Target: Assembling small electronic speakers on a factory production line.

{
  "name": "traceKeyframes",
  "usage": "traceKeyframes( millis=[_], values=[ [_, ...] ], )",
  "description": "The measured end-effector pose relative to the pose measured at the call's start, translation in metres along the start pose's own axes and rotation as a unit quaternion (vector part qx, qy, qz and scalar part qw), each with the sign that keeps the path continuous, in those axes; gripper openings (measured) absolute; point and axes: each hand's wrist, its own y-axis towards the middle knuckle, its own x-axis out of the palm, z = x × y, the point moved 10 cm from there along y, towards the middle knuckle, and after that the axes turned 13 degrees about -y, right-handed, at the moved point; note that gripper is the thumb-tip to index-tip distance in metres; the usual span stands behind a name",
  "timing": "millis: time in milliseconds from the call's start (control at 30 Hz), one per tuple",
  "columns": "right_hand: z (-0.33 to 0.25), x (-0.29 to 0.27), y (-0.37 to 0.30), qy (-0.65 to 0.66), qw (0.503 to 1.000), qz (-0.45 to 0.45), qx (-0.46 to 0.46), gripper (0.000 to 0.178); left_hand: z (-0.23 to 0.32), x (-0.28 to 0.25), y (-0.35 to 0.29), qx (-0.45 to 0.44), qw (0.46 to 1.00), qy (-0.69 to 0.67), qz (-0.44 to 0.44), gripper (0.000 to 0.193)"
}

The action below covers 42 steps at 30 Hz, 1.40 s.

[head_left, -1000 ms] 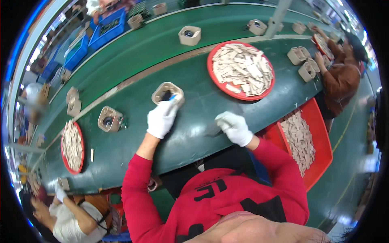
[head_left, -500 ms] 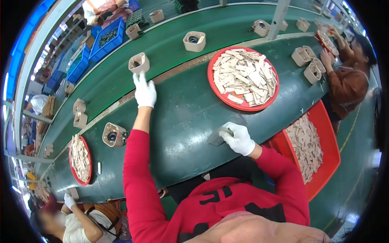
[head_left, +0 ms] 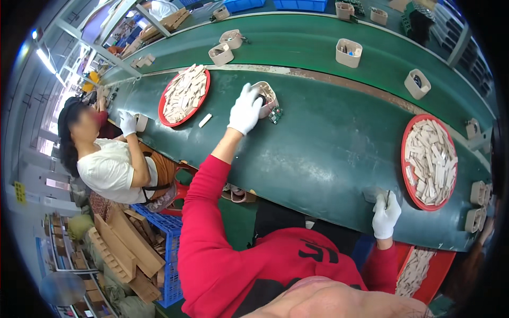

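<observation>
The left hand (head_left: 245,108) reaches far out and its gloved fingers curl over the beige tray (head_left: 265,98) on the green belt (head_left: 328,132), gripping its rim. The right hand (head_left: 385,214) rests at the near edge, pinching a thin dark tool (head_left: 387,198), ready beside the red plate (head_left: 405,159).

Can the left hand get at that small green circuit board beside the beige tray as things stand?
Probably yes. The left hand already rests on the beige tray, and the green circuit board lies uncovered on the belt just beside it.

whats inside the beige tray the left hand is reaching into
A dark part shows inside the small beige plastic tray by the white-gloved left hand. The glove covers most of its inside, so anything else there is hidden.
</observation>
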Motion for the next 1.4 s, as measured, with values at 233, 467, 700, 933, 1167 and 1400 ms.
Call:
traceKeyframes(
  millis=[233, 467, 700, 933, 1167, 1400],
  values=[
    [0.005, -0.001, 0.000, -0.023, 0.999, 0.013, 0.019, 0.009, 0.032, 0.029, 0.017, 0.138, 0.979, -0.149, -0.017, 0.043],
    [0.016, -0.006, -0.004, -0.011, 0.998, 0.023, 0.061, 0.012, -0.155, -0.023, 0.136, -0.207, 0.957, -0.036, 0.199, 0.072],
    [0.023, 0.003, 0.002, -0.008, 0.996, 0.014, 0.092, 0.013, -0.220, -0.044, 0.197, -0.174, 0.972, -0.028, 0.157, 0.048],
    [0.015, 0.003, 0.008, -0.012, 0.992, 0.017, 0.125, 0.015, -0.113, 0.013, 0.213, 0.056, 0.986, -0.021, 0.153, 0.027],
    [0.016, 0.004, 0.008, -0.040, 0.993, 0.013, 0.114, 0.014, -0.095, 0.006, 0.218, -0.101, 0.962, 0.038, 0.249, 0.075],
    [0.014, 0.007, 0.010, -0.043, 0.993, 0.001, 0.114, 0.012, -0.126, 0.017, 0.246, -0.159, 0.974, -0.011, 0.161, 0.071]
  ],
)
